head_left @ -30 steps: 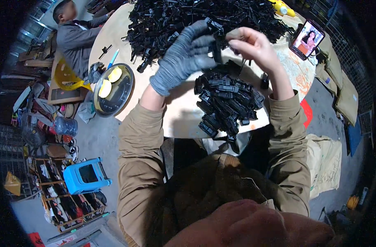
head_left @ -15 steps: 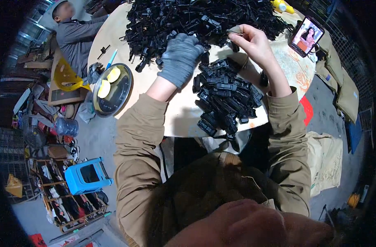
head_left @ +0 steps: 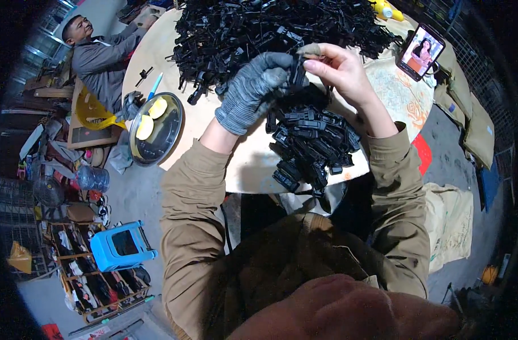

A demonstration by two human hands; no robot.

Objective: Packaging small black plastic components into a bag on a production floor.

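My left hand (head_left: 248, 93), in a grey knit glove, is closed around a small black plastic part (head_left: 297, 75) above the table. My bare right hand (head_left: 346, 73) pinches at the upper end of that part with thumb and forefinger; a grey-brown cover wraps the forefinger's tip. The part's details are too dark to make out. Just beyond both hands lies a large heap of black plastic parts (head_left: 225, 31) with thin prongs. Nearer me, below the hands, sits a smaller pile of blocky black parts (head_left: 318, 136).
A dark round tray (head_left: 177, 133) with yellow-white pieces (head_left: 145, 127) sits at the table's left edge, beside a blue-and-white pen (head_left: 156, 84). At the right a phone (head_left: 422, 52) stands upright. Another person (head_left: 97, 59) works at far left. A blue plastic stool (head_left: 122, 245) stands on the floor.
My left hand has drawn back from the large heap and turned, now holding a black part. My right hand has shifted left to meet it. The person at far left has raised their head.
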